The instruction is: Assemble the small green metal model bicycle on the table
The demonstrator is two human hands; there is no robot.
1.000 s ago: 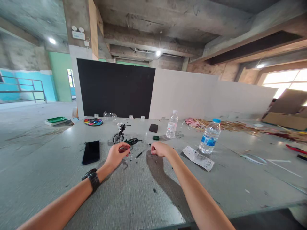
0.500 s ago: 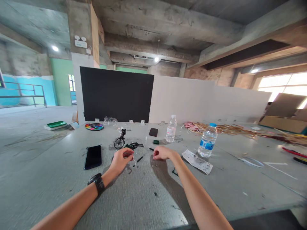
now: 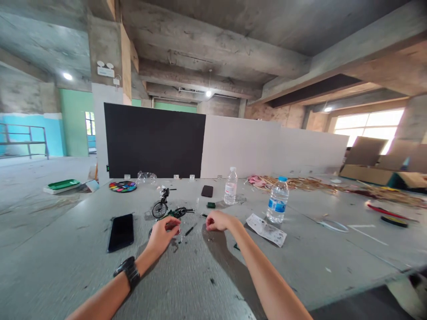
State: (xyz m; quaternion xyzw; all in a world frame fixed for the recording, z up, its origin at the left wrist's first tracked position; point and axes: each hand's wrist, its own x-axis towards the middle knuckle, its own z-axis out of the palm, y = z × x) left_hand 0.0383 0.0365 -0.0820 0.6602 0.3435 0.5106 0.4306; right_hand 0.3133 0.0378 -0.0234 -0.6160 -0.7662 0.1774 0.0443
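My left hand (image 3: 163, 234), with a dark watch (image 3: 128, 272) on its wrist, is low over the table with fingers curled and thumb close to the forefinger. Whatever it may hold is too small to make out. Just beyond it are a miniature bicycle's upright front part, with its spoked wheel (image 3: 159, 210), and a dark green-black bicycle part (image 3: 180, 212) lying flat. My right hand (image 3: 217, 221) is closed, fingertips down near the tabletop, their contents hidden. A short dark piece (image 3: 204, 215) shows beside its fingers. Between the hands lies a thin black rod (image 3: 190, 230) among tiny bits.
A black phone (image 3: 120, 233) lies left, a paint palette (image 3: 123, 186) behind it. Farther back are a dark flat case (image 3: 207, 191) and a small green block (image 3: 211, 205). Two water bottles, one clear-capped (image 3: 230, 186) and one blue-capped (image 3: 278, 201), stand right, near a printed sheet (image 3: 266, 230).
The camera view has turned slightly, so everything sits a little farther left and lower. Both hands keep nearly the same places and curled shapes over the table.
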